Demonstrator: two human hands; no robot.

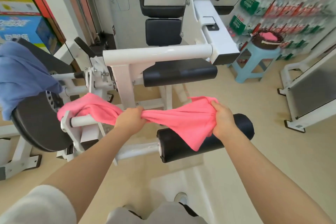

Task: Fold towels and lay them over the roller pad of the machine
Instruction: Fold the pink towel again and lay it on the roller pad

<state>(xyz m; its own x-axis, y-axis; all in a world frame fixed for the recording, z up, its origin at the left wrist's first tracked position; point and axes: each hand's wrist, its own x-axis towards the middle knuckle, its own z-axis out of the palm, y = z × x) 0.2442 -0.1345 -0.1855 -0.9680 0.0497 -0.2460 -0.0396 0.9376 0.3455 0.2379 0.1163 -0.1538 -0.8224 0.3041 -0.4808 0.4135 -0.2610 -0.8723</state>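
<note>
White machine frame [156, 54] fills view ahead of you, black roller pad [181, 148] low at front. Pink towel [183, 120] bunched, stretched between your hands, one corner drooping onto pad. Your left hand [130, 120] fisted around towel's middle; right hand [224, 120] clenched on its right end.

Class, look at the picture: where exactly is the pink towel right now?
In the head view's lower centre, the pink towel is bunched between the left hand and right hand, drooping over the black roller pad.
</note>
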